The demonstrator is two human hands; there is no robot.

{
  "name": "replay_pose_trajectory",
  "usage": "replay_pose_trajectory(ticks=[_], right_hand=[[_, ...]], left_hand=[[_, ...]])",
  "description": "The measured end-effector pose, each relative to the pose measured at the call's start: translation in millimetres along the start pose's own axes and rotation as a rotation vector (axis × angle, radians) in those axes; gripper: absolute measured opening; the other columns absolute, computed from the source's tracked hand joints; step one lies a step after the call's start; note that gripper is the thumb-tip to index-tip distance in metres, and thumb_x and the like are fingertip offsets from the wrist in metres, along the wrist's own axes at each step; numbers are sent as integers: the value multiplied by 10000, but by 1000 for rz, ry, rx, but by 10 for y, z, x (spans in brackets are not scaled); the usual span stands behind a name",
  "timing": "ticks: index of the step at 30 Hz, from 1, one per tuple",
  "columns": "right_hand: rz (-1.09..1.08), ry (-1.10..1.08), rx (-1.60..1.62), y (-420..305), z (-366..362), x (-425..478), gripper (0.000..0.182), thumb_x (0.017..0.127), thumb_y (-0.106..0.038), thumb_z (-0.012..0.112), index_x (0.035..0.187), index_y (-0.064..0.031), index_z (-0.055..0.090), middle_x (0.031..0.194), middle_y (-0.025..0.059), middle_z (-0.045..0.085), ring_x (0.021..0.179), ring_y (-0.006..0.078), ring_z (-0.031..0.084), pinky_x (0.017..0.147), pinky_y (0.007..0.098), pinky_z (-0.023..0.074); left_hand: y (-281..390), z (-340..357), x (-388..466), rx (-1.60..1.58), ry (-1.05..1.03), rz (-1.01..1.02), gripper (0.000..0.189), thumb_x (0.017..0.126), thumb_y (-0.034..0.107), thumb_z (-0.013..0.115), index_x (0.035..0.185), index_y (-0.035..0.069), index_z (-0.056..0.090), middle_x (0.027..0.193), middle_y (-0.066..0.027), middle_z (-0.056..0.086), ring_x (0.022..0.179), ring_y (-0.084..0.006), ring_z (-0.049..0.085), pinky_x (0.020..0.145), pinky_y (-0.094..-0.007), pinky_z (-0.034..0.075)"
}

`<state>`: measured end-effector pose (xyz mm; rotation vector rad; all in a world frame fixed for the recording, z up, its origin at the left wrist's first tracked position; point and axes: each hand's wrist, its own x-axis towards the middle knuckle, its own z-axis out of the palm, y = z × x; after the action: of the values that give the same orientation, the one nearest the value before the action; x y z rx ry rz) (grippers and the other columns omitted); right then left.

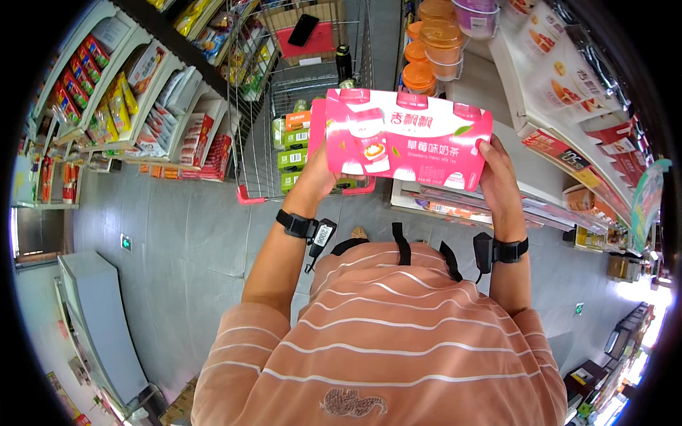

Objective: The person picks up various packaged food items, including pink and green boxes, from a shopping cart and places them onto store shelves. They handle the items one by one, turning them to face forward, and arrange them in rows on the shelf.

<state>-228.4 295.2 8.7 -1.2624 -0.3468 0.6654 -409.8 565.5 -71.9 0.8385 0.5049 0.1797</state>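
Note:
My left hand [321, 173] grips the left end of a pink-and-white cardboard multipack of cups [410, 139], and my right hand [498, 165] holds its right end, thumb on the front. The pack is level in front of me and bears writing and a picture of a cup. Another pink surface shows behind its left end; I cannot tell whether it is a second pack. Beyond my left hand stands a wire shopping cart [253, 133], partly hidden by the pack. Green-and-white cartons [293, 160] and an orange-topped carton [297, 121] lie in it.
On the cart's far end are a black phone [303, 30] and a dark bottle [343, 63]. A shelf [506, 101] with price tags runs along the right, near orange-lidded tubs [419, 77]. Snack shelves [128, 85] line the left. Grey tiles [181, 234] cover the floor.

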Motion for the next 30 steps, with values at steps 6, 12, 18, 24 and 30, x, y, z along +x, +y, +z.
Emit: replay_pose_trajectory(ticks=[6, 12, 18, 24, 30], right_hand=[[53, -96, 11, 13, 419, 89, 546, 990, -366, 555, 1392, -8, 465, 1262, 94, 600, 1129, 155, 597, 975, 327, 485], [192, -212, 58, 142, 542, 260, 567, 973, -416, 569, 1383, -35, 481, 1236, 86, 617, 1090, 153, 615, 914, 358, 532], [249, -298, 83, 435, 554, 381, 396, 948, -303, 631, 1230, -52, 514, 1215, 103, 617, 1101, 218, 630, 914, 426, 545], [283, -348, 168, 633, 662, 358, 431, 936, -291, 654, 1245, -40, 490, 1247, 124, 605, 1148, 248, 618, 969, 470, 516], [375, -430, 281, 697, 678, 375, 387, 939, -232, 654, 1220, -35, 475, 1278, 138, 581, 1184, 259, 595, 1005, 509, 500]], left_hand=[[357, -326, -14, -94, 73, 242, 506, 1027, 417, 494, 1348, 27, 521, 1250, -117, 644, 1091, -242, 647, 870, -374, 548], [693, -598, -29, -84, 70, 241, 711, 1019, 607, 375, 1413, 23, 466, 1351, -113, 601, 1222, -251, 589, 1030, -411, 475], [784, -785, -92, -39, 38, 249, 850, 978, 717, 282, 1420, 11, 454, 1383, -130, 585, 1257, -261, 573, 1052, -448, 452], [603, -479, -146, -245, 119, 512, 640, 997, 533, 517, 1420, 58, 451, 1385, -109, 570, 1271, -235, 549, 1067, -436, 449], [312, -96, -217, -323, 176, 559, 579, 995, 442, 579, 1389, 35, 461, 1362, -104, 568, 1233, -225, 572, 1049, -410, 474]])
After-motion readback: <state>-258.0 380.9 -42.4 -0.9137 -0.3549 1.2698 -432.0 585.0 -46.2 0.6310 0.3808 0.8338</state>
